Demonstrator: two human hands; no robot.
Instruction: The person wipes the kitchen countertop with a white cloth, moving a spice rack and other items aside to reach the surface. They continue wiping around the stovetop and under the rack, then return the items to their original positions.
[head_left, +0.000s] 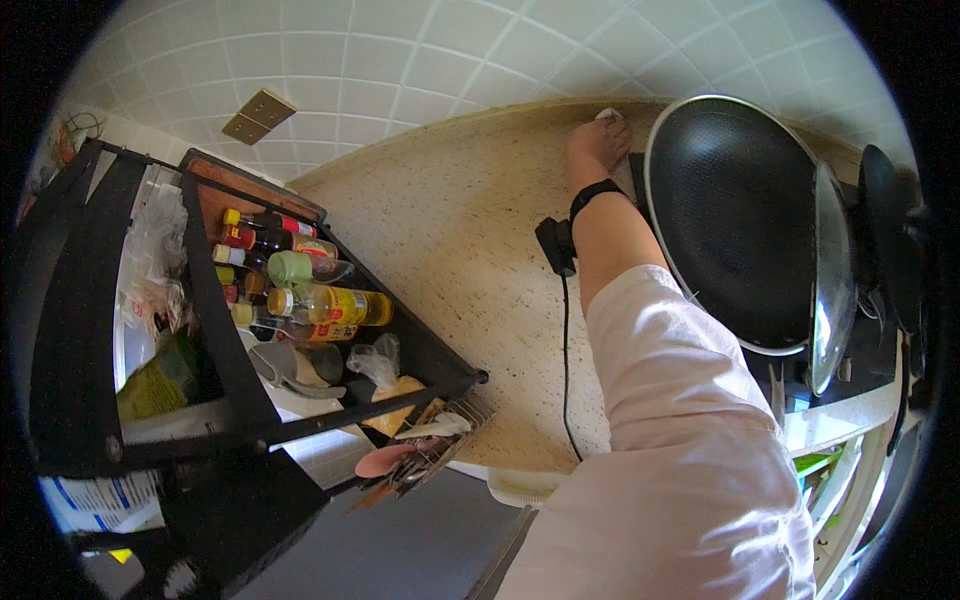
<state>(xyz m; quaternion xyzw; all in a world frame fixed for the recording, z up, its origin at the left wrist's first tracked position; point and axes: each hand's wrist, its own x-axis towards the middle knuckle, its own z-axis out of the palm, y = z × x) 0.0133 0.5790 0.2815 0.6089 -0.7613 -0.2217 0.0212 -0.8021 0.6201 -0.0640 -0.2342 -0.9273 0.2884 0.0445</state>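
Note:
My right hand (600, 144) reaches to the back of the speckled stone-look countertop (450, 217), close to the tiled wall. Its fingers are bent over a small white cloth or tissue (609, 113), mostly hidden beneath them. A black band (596, 196) circles the wrist. Beside it sits a small black box (556, 246) with a black cable (566, 360) running down; I cannot tell whether the box is fixed to the band. Just right of the hand and forearm stands a large black wok (731, 217) with a metal rim. My left hand is out of view.
A glass lid (831, 300) leans at the wok's right side, over a black cooktop (862, 375). At left, a black rack (442, 386) holds several sauce and oil bottles (330, 305). A wire utensil basket (457, 442) hangs off its front corner. A wall socket (259, 117) is set in the tiles.

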